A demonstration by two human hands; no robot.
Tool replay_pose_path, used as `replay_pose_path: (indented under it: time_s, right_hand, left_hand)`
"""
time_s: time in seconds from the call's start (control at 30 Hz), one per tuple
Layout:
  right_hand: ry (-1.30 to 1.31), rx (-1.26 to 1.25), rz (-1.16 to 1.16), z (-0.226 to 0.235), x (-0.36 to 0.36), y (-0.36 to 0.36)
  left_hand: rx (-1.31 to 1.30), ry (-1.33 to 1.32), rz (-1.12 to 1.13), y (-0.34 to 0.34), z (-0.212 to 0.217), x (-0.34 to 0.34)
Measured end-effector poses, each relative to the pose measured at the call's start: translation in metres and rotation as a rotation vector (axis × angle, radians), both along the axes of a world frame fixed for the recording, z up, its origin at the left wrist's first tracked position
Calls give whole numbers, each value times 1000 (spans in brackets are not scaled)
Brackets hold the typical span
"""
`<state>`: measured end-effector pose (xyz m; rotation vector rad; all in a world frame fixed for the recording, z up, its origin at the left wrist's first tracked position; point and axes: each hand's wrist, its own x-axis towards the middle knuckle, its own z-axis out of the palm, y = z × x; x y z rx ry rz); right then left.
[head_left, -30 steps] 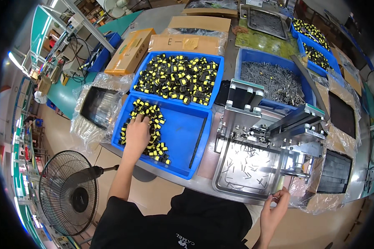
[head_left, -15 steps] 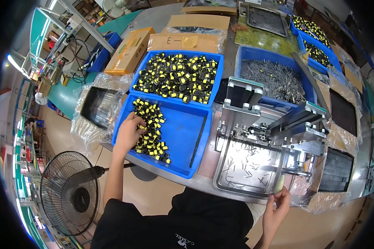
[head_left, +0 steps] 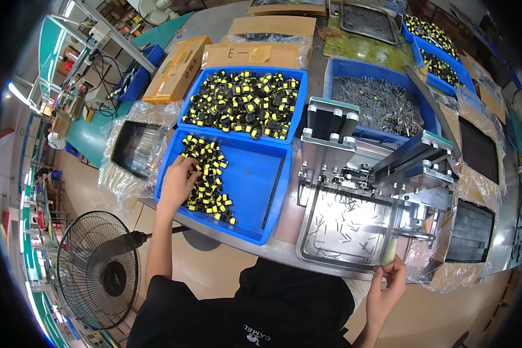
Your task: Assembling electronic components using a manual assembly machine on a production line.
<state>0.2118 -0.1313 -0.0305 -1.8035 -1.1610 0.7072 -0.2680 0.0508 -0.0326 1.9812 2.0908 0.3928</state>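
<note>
Left hand (head_left: 178, 178) curled at yellow-black parts (head_left: 210, 187); right hand (head_left: 390, 282) near tray (head_left: 326, 256).

- From my remote seat, I am seeing a beige floor (head_left: 182, 258) spreading beneath everything.
- A round, black, wire-caged fan (head_left: 98, 269) is standing at lower left.
- A grey metal worktable (head_left: 207, 26) is curving across the middle.
- A green-topped table (head_left: 90, 136) is stretching along the left.
- Bright strip lights (head_left: 21, 96) are glowing far left.
</note>
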Motion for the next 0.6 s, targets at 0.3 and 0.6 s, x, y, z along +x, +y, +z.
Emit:
replay_pose_path:
  time_s: [0.3,0.6]
  right_hand:
    - [-158,19,38,3,1,1]
    - [-172,18,-1,7,-4,4]
  left_hand:
    - [48,91,-33,8,-15,-10]
    - [115,155,-6,10,-15,0]
